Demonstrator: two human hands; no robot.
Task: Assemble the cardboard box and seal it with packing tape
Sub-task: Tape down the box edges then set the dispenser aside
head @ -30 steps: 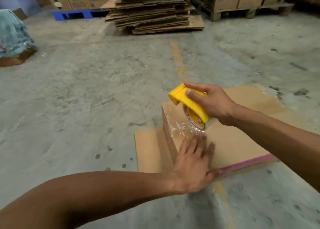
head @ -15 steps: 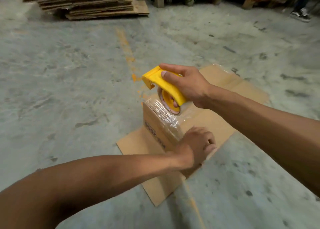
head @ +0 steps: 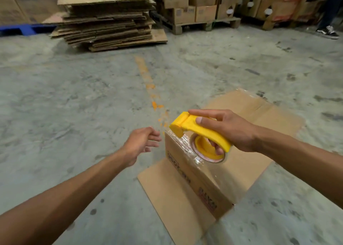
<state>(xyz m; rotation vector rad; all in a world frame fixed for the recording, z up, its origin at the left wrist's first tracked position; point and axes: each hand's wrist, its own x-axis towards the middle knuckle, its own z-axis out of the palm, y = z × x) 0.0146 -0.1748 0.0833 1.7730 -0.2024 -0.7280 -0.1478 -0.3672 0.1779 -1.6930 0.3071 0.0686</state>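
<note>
The cardboard box (head: 209, 172) sits on a flat cardboard sheet (head: 163, 185) on the concrete floor (head: 74, 100), clear tape across its top; the right hand (head: 228, 127) grasps the yellow tape dispenser (head: 196, 128) over it, the left hand (head: 141, 142) hangs released beside it

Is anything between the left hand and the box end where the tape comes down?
Nothing visible. The left hand hangs open over bare floor just left of the cardboard box, a clear gap between them. The right hand holds the tape dispenser above the box's top edge.
</note>
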